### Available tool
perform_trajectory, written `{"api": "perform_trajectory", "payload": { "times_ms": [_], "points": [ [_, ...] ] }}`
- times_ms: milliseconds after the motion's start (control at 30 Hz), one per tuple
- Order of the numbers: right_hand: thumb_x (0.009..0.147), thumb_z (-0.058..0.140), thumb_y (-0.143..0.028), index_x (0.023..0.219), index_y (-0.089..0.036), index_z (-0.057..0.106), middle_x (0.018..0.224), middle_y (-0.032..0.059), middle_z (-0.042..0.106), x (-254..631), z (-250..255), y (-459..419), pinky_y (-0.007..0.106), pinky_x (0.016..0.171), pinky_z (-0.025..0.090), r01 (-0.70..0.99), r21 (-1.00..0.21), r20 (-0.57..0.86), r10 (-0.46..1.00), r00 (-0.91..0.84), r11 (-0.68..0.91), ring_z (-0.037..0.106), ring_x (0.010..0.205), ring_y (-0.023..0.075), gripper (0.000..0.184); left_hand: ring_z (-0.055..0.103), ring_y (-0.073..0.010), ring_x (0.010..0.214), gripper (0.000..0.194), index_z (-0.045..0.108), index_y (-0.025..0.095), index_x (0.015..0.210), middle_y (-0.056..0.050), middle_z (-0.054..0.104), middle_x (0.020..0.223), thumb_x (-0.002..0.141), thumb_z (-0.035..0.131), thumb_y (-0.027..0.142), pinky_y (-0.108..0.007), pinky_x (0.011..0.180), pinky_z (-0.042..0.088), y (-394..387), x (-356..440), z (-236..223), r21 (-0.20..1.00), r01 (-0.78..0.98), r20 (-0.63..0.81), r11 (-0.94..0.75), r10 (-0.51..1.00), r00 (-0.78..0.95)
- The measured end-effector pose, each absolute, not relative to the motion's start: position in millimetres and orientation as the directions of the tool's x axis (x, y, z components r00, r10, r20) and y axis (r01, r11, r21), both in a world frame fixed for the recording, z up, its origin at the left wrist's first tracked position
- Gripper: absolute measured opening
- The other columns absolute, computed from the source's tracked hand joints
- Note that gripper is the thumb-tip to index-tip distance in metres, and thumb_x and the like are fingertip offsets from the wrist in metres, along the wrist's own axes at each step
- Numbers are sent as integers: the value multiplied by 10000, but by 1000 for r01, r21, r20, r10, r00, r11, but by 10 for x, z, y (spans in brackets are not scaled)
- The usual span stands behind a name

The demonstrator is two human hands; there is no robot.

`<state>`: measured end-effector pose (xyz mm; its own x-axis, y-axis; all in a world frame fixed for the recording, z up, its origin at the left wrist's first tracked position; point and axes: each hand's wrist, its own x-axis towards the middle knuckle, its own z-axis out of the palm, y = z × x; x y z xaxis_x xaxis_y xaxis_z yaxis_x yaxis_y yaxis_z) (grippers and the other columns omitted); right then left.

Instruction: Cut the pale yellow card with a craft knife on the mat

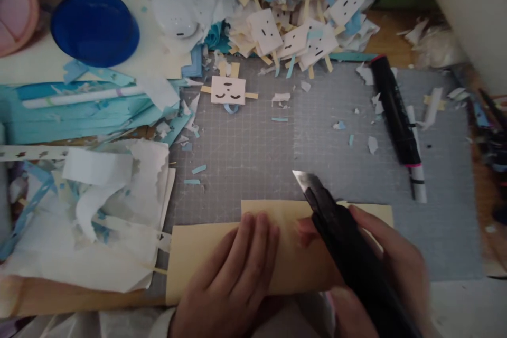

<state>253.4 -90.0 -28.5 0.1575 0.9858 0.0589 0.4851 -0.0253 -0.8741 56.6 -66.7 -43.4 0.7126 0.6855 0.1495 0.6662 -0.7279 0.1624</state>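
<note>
My left hand [233, 269] lies flat with its fingers together, pressing on a pale yellow paper sheet [194, 253] on the grey cutting mat [277, 148]. My right hand [392, 264] is closed round a black utility knife [340, 232]. Its blade tip sits just beyond the far edge of the yellow sheet, over the mat. A small white paper figure [227, 90] with a drawn face and yellow arms lies at the far side of the mat.
A black marker [394, 111] and a white pen lie on the mat's right. A heap of paper figures [301, 31] and scraps fills the back. Blue paper sheets [79, 111], torn white paper [111, 211] and a blue bowl [95, 26] sit left.
</note>
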Motion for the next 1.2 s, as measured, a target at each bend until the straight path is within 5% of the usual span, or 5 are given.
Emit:
{"api": "perform_trajectory", "payload": {
  "times_ms": [167, 333, 533, 867, 1200],
  "points": [
    [752, 720, -192, 1199, -215, 544, 941, 42, 681, 2467, -281, -738, 256, 568, 595, 491, -871, 48, 993, 107, -11, 682, 664, 152, 481, 175, -311, 1472, 612, 521, 53, 1350, -152, 467, 1453, 950, 433, 509, -381, 1219, 105, -649, 542, -445, 154, 654, 134, -741, 671, 729],
    [777, 673, -204, 1270, -191, 511, 953, 62, 673, 2437, -253, -691, 266, 575, 605, 558, -830, 44, 997, 65, 0, 697, 736, 180, 518, 202, -322, 1464, 583, 525, 62, 1352, -155, 450, 1468, 956, 431, 480, -391, 1212, 128, -633, 516, -453, 145, 644, 153, -752, 660, 736],
    [717, 703, -83, 1135, -209, 553, 806, 12, 658, 2425, -250, -695, 228, 423, 508, 392, -920, 36, 990, 140, -22, 594, 511, 106, 462, 223, -323, 1457, 488, 569, 66, 1311, -140, 539, 1377, 981, 397, 381, -387, 1207, 148, -586, 519, -435, 154, 634, 178, -758, 652, 737],
    [775, 693, -192, 1155, -218, 570, 890, 18, 650, 2422, -285, -730, 263, 565, 553, 466, -880, 17, 974, 226, -93, 648, 643, 131, 400, 556, -172, 1175, 353, 667, 81, 1170, -81, 682, 1191, 984, 406, 228, -320, 1188, 218, -597, 501, -404, 288, 605, 272, -742, 669, 692],
    [789, 668, -222, 1154, -214, 533, 810, -14, 613, 2374, -274, -674, 245, 524, 506, 468, -881, 35, 979, 200, -64, 600, 611, 123, 389, 575, -173, 1140, 379, 674, 77, 1158, -84, 715, 1161, 998, 425, 313, -318, 1187, 211, -609, 493, -382, 293, 628, 256, -721, 692, 675]
  ]
}}
